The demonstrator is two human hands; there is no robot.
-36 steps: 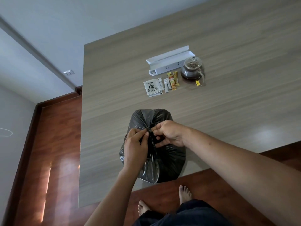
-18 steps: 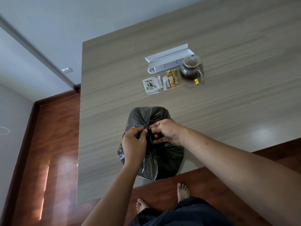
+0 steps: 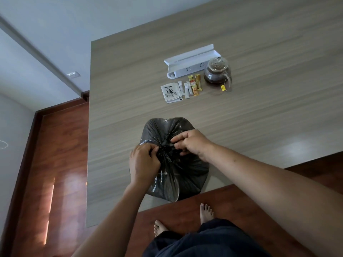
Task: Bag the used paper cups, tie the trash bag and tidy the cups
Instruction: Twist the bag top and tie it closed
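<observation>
Inside black bag point(image 3: 178, 175), contents hidden; knot unclear.

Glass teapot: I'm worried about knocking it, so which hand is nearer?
Right. The right hand pinches the trash bag knot below the glass teapot; the left hand grips farther left.

Wood table point(image 3: 115, 127): trash bag point(image 3: 174, 175), tea packets point(image 3: 171, 92), power strip point(image 3: 191, 64), teapot point(image 3: 217, 71).

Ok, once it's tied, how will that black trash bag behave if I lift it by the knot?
The trash bag will probably sag and swing: its thin film is creased and gathered where both hands pinch it. It likely feels light, given its soft, rumpled bulge. The glossy plastic may slip, so grip below the knot.
</observation>
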